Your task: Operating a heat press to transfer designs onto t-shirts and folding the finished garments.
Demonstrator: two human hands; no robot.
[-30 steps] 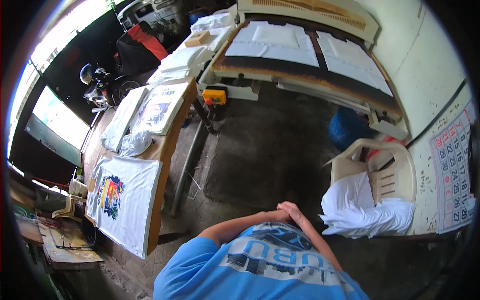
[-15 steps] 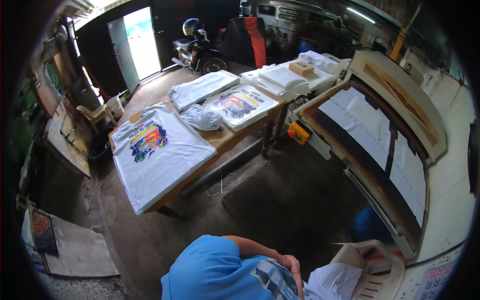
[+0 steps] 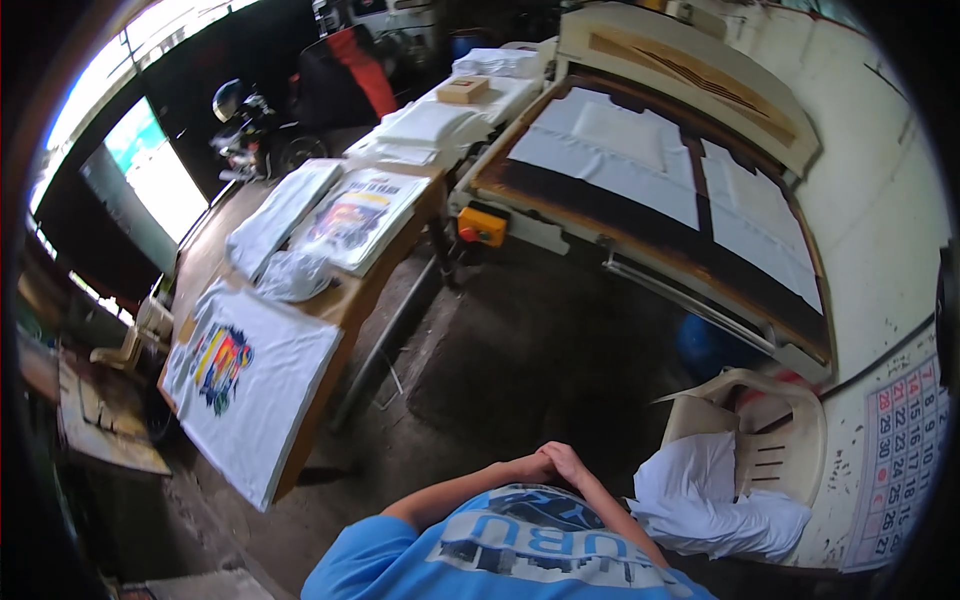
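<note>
My left hand (image 3: 528, 467) and my right hand (image 3: 566, 461) meet in front of my blue T-shirt (image 3: 540, 545). They are clasped together, with the right partly over the left, and no object shows in them. Both are apart from the furniture. On the table to the left lies a white T-shirt (image 3: 270, 390) with a colourful print. Behind it are a crumpled white cloth (image 3: 296, 275), a stack of printed white sheets or shirts (image 3: 365, 215) and folded white fabric (image 3: 285, 210). The flatbed heat press (image 3: 590, 225) stands open at the right, with white fabric pieces (image 3: 620, 150) on its dark bed.
A beige plastic chair (image 3: 800, 425) with white cloth (image 3: 685, 480) on it stands at my right, near a wall calendar (image 3: 895, 465). An orange switch box (image 3: 482, 227) juts from the press corner. A small brown box (image 3: 463, 90) and a motorbike (image 3: 245, 135) are farther back.
My view has swung right, so the table shifts left and the press comes nearer the middle. Both forearms now show; my hands stay clasped.
</note>
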